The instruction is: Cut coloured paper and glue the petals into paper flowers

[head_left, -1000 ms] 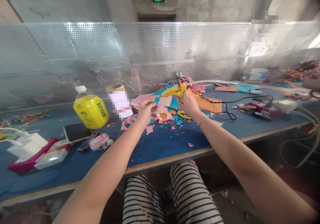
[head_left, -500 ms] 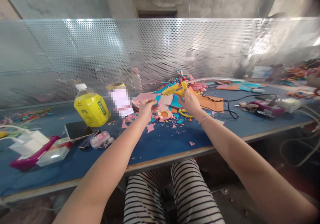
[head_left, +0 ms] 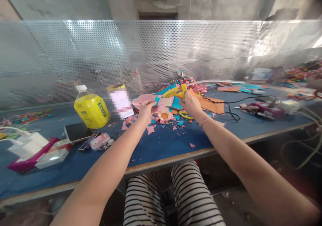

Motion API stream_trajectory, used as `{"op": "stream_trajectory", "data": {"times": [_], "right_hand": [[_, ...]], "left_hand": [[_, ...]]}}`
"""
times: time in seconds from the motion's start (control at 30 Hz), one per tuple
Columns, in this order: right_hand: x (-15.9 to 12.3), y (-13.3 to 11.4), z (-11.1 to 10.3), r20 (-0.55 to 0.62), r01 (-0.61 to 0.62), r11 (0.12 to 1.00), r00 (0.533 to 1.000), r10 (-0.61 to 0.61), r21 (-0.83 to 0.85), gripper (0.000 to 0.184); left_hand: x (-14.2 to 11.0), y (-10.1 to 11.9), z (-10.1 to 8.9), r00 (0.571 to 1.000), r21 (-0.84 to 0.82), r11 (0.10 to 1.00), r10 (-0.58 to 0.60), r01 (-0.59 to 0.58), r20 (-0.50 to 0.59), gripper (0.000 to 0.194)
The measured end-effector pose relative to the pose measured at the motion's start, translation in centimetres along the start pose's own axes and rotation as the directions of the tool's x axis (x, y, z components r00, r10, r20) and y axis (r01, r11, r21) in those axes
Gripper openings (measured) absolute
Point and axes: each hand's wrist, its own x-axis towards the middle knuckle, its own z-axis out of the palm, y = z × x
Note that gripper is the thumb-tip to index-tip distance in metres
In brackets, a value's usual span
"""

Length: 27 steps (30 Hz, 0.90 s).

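Between thumb and fingers, my left hand (head_left: 147,110) pinches a small blue piece of paper (head_left: 157,100). My right hand (head_left: 190,103) is wrapped round the handle of a yellow hot glue gun (head_left: 173,92), whose nozzle points left at the blue piece; whether they touch I cannot tell. Below the hands lies a pale ring-shaped paper piece (head_left: 165,115) with an orange middle. Pink and blue scraps (head_left: 151,129) are scattered around it. Behind it are pink sheets (head_left: 146,99) and an orange sheet (head_left: 212,104).
A yellow-labelled bottle (head_left: 92,110) and a cardboard roll (head_left: 117,87) stand on the left. Nearer lie a phone (head_left: 76,132), a pink case (head_left: 100,141) and a power strip (head_left: 32,155). A black cord (head_left: 231,101) crosses the right side. A perforated metal screen (head_left: 161,41) rises behind.
The glue gun's nozzle and the blue paper piece have come closer together. Both hands have otherwise barely moved, and the view has shifted slightly.
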Motion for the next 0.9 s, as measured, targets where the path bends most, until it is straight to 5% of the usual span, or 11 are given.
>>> {"op": "stream_trajectory", "data": {"times": [0.2, 0.33, 0.47, 0.57, 0.63, 0.7, 0.8, 0.9], "right_hand": [[0.4, 1.3, 0.4, 0.022, -0.072, 0.993, 0.997, 0.070, 0.090, 0.039], [1.0, 4.4, 0.7, 0.063, -0.238, 0.942, 0.971, 0.229, 0.238, 0.054], [1.3, 8.7, 0.3, 0.187, -0.542, 0.770, 0.840, 0.509, 0.337, 0.054], [1.1, 11.2, -0.4, 0.060, -0.699, 0.638, 0.687, 0.724, 0.323, 0.046], [1.0, 12.0, -0.6, -0.050, -0.730, 0.629, 0.642, 0.765, 0.267, 0.044], [1.0, 11.9, -0.5, -0.079, -0.697, 0.684, 0.686, 0.724, 0.217, 0.043], [1.2, 9.5, 0.4, -0.015, -0.536, 0.812, 0.833, 0.554, 0.233, 0.033], [1.0, 4.9, 1.6, 0.149, -0.235, 0.860, 0.971, 0.186, 0.454, 0.015]], "left_hand": [[0.5, -0.2, -0.5, 1.000, -0.003, 1.000, 0.003, -0.003, -0.009, 0.010], [0.5, -0.1, -0.7, 1.000, 0.004, 1.000, -0.011, 0.011, -0.011, 0.012], [0.7, 0.0, -0.9, 0.998, 0.039, 0.998, -0.039, 0.040, -0.042, 0.014], [0.9, 0.0, -1.0, 0.996, 0.080, 0.996, -0.026, 0.033, -0.091, 0.014], [1.1, -0.1, -1.1, 0.992, 0.088, 0.995, -0.027, 0.038, -0.119, 0.013], [1.3, -0.3, -1.1, 0.990, 0.095, 0.994, -0.040, 0.053, -0.133, 0.013], [1.4, -0.4, -1.0, 0.990, 0.103, 0.993, -0.042, 0.056, -0.135, 0.014], [1.1, -0.4, -0.8, 0.996, 0.044, 0.998, -0.052, 0.055, -0.068, 0.015]]}}
